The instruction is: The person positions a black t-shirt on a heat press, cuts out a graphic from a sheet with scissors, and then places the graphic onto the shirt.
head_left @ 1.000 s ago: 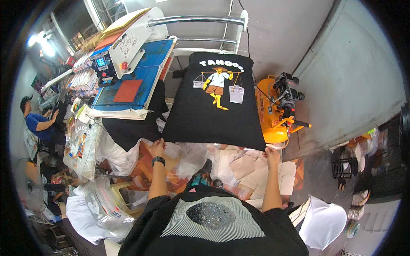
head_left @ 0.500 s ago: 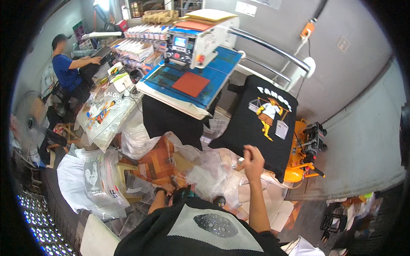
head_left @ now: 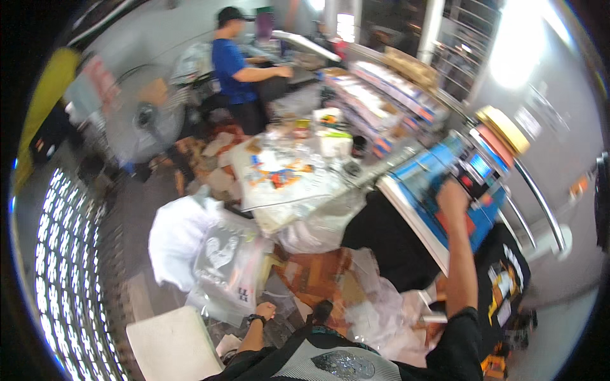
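Adjoining right fingers [head_left: 450,192]: heat press [head_left: 481,167]

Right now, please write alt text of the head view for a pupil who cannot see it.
The wearer's right fingers reach to the control box of a heat press; the left fingers are low, near clear plastic. A black printed garment lies beside the press, with another person in blue at the back.

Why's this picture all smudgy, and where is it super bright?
Head view: the right hand, press and fan look blurred, maybe from head movement; same view: a white glare at upper right washes out part of the wall.
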A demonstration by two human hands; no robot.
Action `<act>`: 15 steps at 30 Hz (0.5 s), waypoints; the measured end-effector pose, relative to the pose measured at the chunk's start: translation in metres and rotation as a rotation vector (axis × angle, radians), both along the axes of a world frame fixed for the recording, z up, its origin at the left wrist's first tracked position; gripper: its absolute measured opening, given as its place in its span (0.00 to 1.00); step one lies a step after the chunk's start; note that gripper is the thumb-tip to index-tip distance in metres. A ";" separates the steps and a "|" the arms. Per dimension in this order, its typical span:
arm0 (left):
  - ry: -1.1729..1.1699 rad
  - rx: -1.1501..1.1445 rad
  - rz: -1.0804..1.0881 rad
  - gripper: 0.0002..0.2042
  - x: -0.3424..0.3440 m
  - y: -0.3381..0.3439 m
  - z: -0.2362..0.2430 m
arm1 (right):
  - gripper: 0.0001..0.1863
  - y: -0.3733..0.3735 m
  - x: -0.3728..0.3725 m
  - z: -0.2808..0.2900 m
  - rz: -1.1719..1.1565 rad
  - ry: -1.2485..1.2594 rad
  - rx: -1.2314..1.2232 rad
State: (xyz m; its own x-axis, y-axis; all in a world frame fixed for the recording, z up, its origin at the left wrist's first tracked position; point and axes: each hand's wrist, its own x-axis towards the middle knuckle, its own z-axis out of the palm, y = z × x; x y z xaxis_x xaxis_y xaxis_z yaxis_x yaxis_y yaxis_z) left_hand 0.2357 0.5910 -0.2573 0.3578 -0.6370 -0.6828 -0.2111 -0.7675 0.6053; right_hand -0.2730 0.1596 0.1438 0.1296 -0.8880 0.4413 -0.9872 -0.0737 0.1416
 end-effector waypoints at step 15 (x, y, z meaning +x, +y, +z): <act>0.008 0.091 -0.826 0.12 -0.095 0.013 -0.018 | 0.13 -0.011 -0.023 -0.017 -0.121 -0.372 -0.156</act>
State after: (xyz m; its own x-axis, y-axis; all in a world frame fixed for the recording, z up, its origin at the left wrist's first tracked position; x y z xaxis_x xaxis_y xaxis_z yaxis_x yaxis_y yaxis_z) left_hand 0.1406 0.6042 -0.2756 -0.2063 -0.6348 -0.7447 -0.7241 -0.4128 0.5525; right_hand -0.2955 0.1490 0.1269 -0.1650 -0.8059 0.5686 -0.9734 0.0402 -0.2255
